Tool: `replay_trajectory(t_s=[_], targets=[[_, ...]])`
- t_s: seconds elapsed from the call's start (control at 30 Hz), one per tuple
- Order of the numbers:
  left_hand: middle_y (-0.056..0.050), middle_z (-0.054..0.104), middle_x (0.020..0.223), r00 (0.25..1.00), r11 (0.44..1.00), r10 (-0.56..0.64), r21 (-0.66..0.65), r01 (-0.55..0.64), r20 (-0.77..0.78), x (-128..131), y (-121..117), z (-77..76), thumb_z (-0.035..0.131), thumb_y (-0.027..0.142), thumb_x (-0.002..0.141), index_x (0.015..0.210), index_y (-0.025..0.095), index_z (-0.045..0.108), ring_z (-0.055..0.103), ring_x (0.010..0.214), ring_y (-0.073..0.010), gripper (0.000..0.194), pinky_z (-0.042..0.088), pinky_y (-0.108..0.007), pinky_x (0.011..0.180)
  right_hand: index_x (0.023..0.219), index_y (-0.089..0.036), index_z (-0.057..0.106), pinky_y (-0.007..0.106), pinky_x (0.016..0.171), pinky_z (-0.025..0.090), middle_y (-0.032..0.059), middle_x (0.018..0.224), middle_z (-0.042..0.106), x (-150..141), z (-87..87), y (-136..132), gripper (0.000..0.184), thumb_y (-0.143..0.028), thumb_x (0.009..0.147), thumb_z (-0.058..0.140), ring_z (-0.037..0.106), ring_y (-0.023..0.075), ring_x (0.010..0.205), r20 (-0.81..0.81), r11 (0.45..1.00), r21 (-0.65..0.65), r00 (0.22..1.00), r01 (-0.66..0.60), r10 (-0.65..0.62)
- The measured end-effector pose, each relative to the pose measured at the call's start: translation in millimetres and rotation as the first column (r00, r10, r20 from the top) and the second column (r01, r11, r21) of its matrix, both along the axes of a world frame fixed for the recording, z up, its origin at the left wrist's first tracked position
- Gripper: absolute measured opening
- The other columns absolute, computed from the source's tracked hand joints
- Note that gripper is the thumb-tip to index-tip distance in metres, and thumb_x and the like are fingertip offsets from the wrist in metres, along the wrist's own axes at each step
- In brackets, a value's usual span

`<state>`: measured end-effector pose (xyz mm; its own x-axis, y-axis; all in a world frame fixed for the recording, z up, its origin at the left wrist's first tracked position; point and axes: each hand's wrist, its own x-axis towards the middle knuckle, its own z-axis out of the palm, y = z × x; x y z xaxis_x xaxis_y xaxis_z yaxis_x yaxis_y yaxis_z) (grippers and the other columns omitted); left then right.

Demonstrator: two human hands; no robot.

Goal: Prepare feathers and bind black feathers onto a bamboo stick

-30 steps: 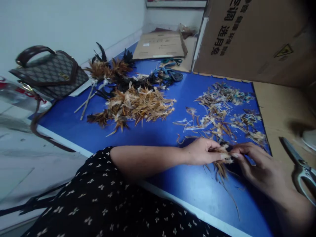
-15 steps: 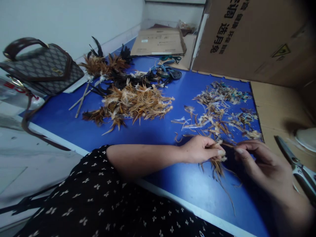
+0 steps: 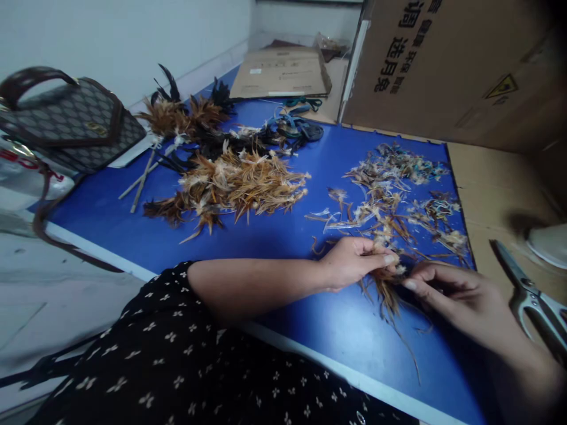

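My left hand (image 3: 354, 261) is closed in a pinch on a small bunch of brown feathers (image 3: 386, 298). The pale, fluffy end shows by the thumb, and thin brown tips hang down over the blue tabletop. Close by on the right, my right hand (image 3: 460, 298) has its thumb and forefinger pressed together at the edge of the bunch; what lies between them is too small to make out. Just beyond both hands are loose feather scraps and pale quills (image 3: 376, 206). A large pile of golden-brown feathers (image 3: 248, 183) lies to the left.
Scissors (image 3: 527, 289) lie on cardboard at the right, near a whitish round object (image 3: 549, 245). A large carton (image 3: 425, 71) stands at the back right. Far left are a patterned handbag (image 3: 75, 118), a plastic bottle (image 3: 31, 177) and feather bundles on sticks (image 3: 144, 180).
My right hand has moved left, from a short distance away up to the feather bunch. The left hand keeps its grip in nearly the same place. The view has shifted slightly.
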<state>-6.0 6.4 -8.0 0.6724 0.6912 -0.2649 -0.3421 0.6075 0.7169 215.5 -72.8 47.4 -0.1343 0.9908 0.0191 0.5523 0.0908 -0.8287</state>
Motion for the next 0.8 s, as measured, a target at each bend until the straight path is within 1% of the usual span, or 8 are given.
replay_trajectory(t_s=[0.1, 0.2, 0.3, 0.4, 0.5, 0.63, 0.73, 0.8], targets=[[-0.003, 0.08, 0.087, 1.0, 1.0, -0.015, 0.003, 0.015, 0.021, -0.6, 0.3, -2.0, 0.114, 0.047, 0.057, 0.094, 0.011, 0.083, 0.073, 0.082, -0.0122, 0.06, 0.058, -0.036, 0.099, 0.079, -0.021, 0.081, 0.024, 0.057, 0.05, 0.003, 0.068, 0.072, -1.0, -4.7, 2.6, 0.047, -0.064, 0.097, 0.085, 0.062, 0.0144, 0.06, 0.028, 1.0, 0.014, 1.0, -0.006, 0.005], [-0.003, 0.081, 0.09, 0.999, 0.999, -0.043, 0.018, 0.043, 0.027, -1.3, 0.3, -3.0, 0.114, 0.042, 0.058, 0.097, 0.012, 0.083, 0.073, 0.084, -0.0127, 0.058, 0.059, -0.036, 0.098, 0.081, -0.021, 0.082, 0.024, 0.062, 0.053, 0.0034, 0.073, 0.075, -0.3, -6.5, 3.6, 0.044, -0.062, 0.099, 0.084, 0.066, 0.0152, 0.064, 0.051, 0.999, 0.033, 0.999, -0.017, 0.016], [-0.003, 0.081, 0.091, 0.997, 0.996, -0.074, 0.052, 0.074, -0.005, -1.8, -0.2, -2.8, 0.112, 0.038, 0.063, 0.099, 0.012, 0.084, 0.072, 0.085, -0.0123, 0.052, 0.058, -0.035, 0.095, 0.084, -0.022, 0.084, 0.024, 0.065, 0.056, 0.0037, 0.077, 0.078, 0.0, -6.4, 3.5, 0.041, -0.059, 0.101, 0.083, 0.069, 0.0159, 0.067, 0.066, 0.999, 0.036, 0.997, -0.03, 0.028], [-0.003, 0.08, 0.091, 0.995, 0.991, -0.086, 0.096, 0.091, -0.056, -1.6, -0.9, -2.2, 0.109, 0.034, 0.072, 0.099, 0.012, 0.084, 0.07, 0.084, -0.0121, 0.043, 0.058, -0.034, 0.093, 0.086, -0.024, 0.084, 0.025, 0.065, 0.057, 0.0037, 0.079, 0.079, -1.2, -6.4, 3.2, 0.037, -0.057, 0.102, 0.082, 0.071, 0.0168, 0.068, 0.059, 0.998, 0.06, 0.998, -0.037, 0.033], [-0.003, 0.08, 0.089, 0.992, 0.987, -0.089, 0.123, 0.099, -0.089, -0.8, -1.3, -2.3, 0.105, 0.034, 0.078, 0.098, 0.013, 0.083, 0.069, 0.081, -0.0118, 0.037, 0.058, -0.033, 0.089, 0.09, -0.025, 0.085, 0.027, 0.068, 0.061, 0.0041, 0.084, 0.082, -4.4, -6.1, 3.8, 0.029, -0.05, 0.104, 0.082, 0.075, 0.0185, 0.072, 0.062, 0.988, 0.144, 0.997, -0.056, 0.047], [-0.002, 0.079, 0.085, 0.992, 0.985, -0.096, 0.138, 0.107, -0.082, -0.8, -1.4, -2.7, 0.103, 0.032, 0.081, 0.098, 0.013, 0.083, 0.069, 0.077, -0.0114, 0.032, 0.059, -0.031, 0.084, 0.094, -0.029, 0.086, 0.033, 0.072, 0.065, 0.0035, 0.087, 0.084, -10.0, -5.0, 5.4, 0.015, -0.037, 0.105, 0.081, 0.079, 0.022, 0.074, 0.098, 0.952, 0.287, 0.992, -0.107, 0.082], [-0.002, 0.078, 0.085, 0.99, 0.985, -0.094, 0.134, 0.107, -0.103, -0.8, -2.1, -3.6, 0.096, 0.026, 0.088, 0.099, 0.012, 0.082, 0.07, 0.077, -0.0111, 0.022, 0.059, -0.031, 0.086, 0.097, -0.032, 0.084, 0.04, 0.072, 0.067, 0.0037, 0.087, 0.084, -12.4, -6.7, 5.6, 0.011, -0.036, 0.106, 0.079, 0.081, 0.026, 0.075, 0.136, 0.937, 0.339, 0.99, -0.091, 0.047], [-0.003, 0.079, 0.087, 0.989, 0.987, -0.079, 0.132, 0.095, -0.123, -0.2, -3.1, -5.1, 0.091, 0.023, 0.093, 0.099, 0.012, 0.082, 0.07, 0.079, -0.0112, 0.016, 0.059, -0.032, 0.09, 0.098, -0.033, 0.083, 0.041, 0.07, 0.066, 0.0033, 0.086, 0.083, -12.5, -9.9, 5.1, 0.009, -0.035, 0.106, 0.079, 0.08, 0.0258, 0.074, 0.151, 0.931, 0.356, 0.988, -0.086, 0.033]])
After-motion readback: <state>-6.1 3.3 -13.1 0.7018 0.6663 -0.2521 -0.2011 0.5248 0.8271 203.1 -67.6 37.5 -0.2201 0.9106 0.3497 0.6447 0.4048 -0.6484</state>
